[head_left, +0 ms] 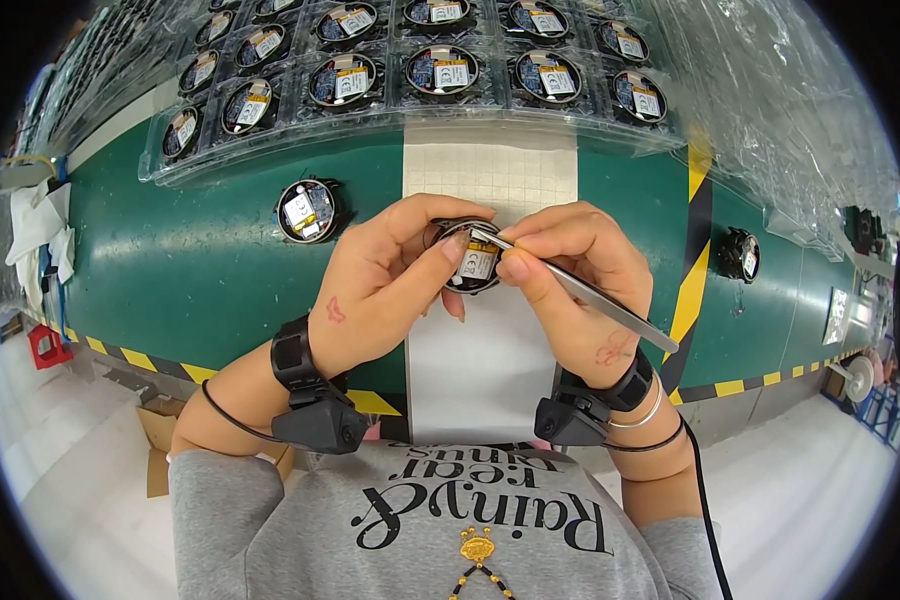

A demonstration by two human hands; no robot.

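Your left hand (378, 278) pinches the case (478, 264); your right hand (592, 300) pinches tweezers (612, 302), slanting up-left to its top.

We've got bright, even light, source out of frame, with soft shadows and hard glare on the plastic sheeting (800, 120). Fisheye bends our tabletop (190, 250) edges and blacks out the corners. Centre reads sharp; we lose detail toward the rim.
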